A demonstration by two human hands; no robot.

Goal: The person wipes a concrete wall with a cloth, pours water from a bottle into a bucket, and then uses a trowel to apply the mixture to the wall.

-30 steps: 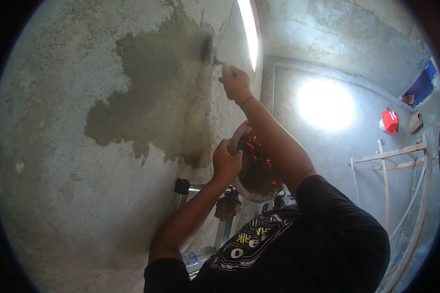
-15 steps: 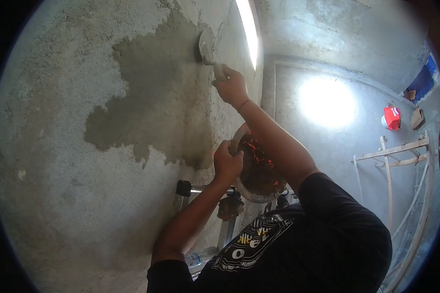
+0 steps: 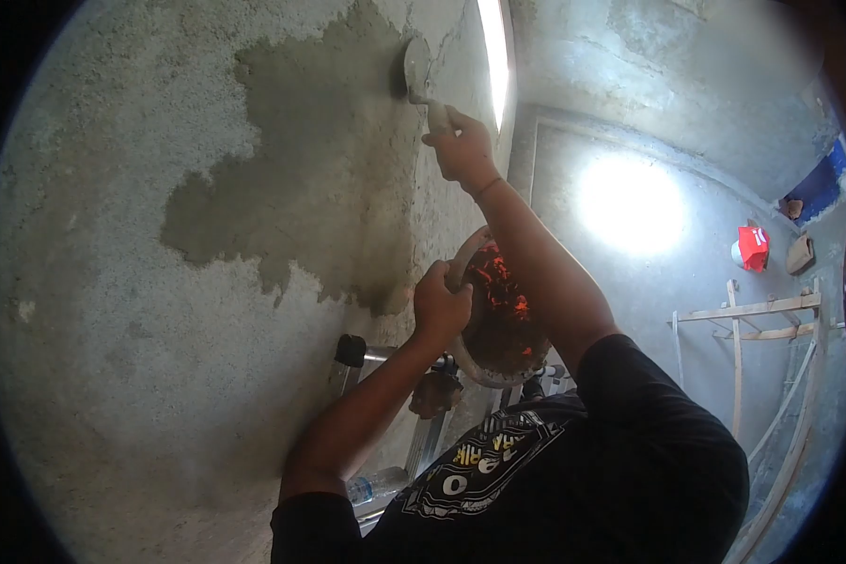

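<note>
My right hand (image 3: 465, 150) is closed around the handle of a trowel (image 3: 416, 68). Its rounded blade is up against the wall, at the right edge of a dark wet patch of mortar (image 3: 320, 160). Lower down, my left hand (image 3: 442, 305) grips the rim of a round bowl (image 3: 468, 252), thumb over the edge. The bowl is tilted towards me, and dark material with bright red-orange spots shows inside. My right forearm hides part of the bowl's right side.
A metal ladder (image 3: 376, 353) stands below my left arm, with a clear plastic bottle (image 3: 378, 486) near it. Wooden framing (image 3: 747, 308) leans at the right. A red bag (image 3: 752, 248) hangs on the far wall. A narrow bright opening (image 3: 494, 56) cuts the wall above.
The view has shifted, so the wet patch, trowel and right hand all appear higher and further right. Against the wall the trowel has barely moved. Both hands keep their holds.
</note>
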